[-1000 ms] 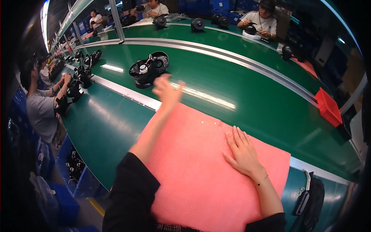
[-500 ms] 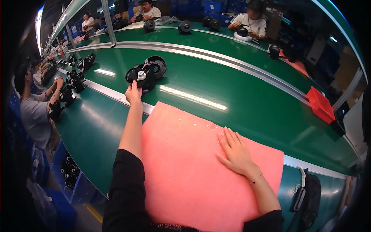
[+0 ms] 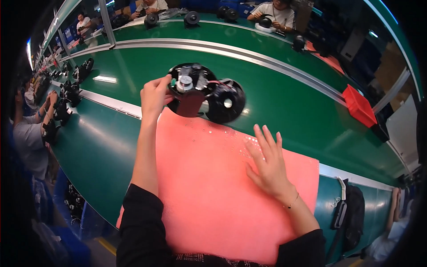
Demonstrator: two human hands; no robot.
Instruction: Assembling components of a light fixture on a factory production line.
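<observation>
My left hand [image 3: 154,99] grips the left rim of a black two-lobed plastic housing [image 3: 227,111], thumb and fingers closed on its edge. Inside the housing sit a pale round knob-like part [image 3: 184,82] and some thin wires; a dark reddish-brown face shows on its near side. It is tilted, above the far left edge of a pink mat [image 3: 209,191]. My right hand [image 3: 271,171] is over the mat's right half, fingers spread and nothing in them. Near its fingertips lie several tiny shiny ring-like pieces [image 3: 252,141].
A green conveyor belt [image 3: 284,107] runs past the mat, with a red tray [image 3: 358,107] at its right. More black housings [image 3: 70,91] line the left side, beside a person in grey [image 3: 31,138]. A black pouch-like item [image 3: 354,213] lies at the right. Other people work opposite.
My left hand has brought the black housing nearer and to the right, from the belt to the mat's far edge, turning it. My right hand has lifted slightly, its fingers spreading.
</observation>
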